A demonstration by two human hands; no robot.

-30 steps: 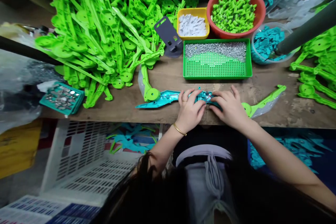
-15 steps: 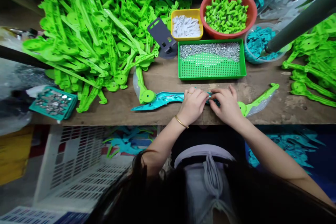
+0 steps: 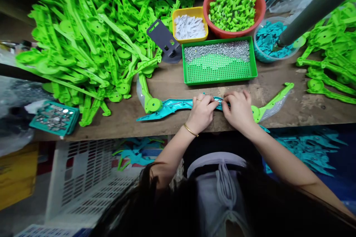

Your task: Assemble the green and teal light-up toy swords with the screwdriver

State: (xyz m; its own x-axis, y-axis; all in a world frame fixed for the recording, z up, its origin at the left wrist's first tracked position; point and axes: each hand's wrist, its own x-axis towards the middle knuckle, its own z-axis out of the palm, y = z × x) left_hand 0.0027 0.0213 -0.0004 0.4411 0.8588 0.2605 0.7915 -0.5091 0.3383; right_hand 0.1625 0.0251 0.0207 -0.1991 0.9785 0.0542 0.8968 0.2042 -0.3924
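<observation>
left hand [image 3: 200, 113] and right hand [image 3: 238, 110] meet on the teal part [image 3: 169, 106]. i read both sets of fingers [image 3: 211, 105] pinched on it.

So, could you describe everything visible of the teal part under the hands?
The teal part is a long, flat, blade-like piece of glossy plastic. It lies lengthwise near the front edge of the bench, with its pointed tip facing left. The left hand and right hand cover its right half, fingertips pinching together on it. The round end of a green part lies against its left portion.
</observation>
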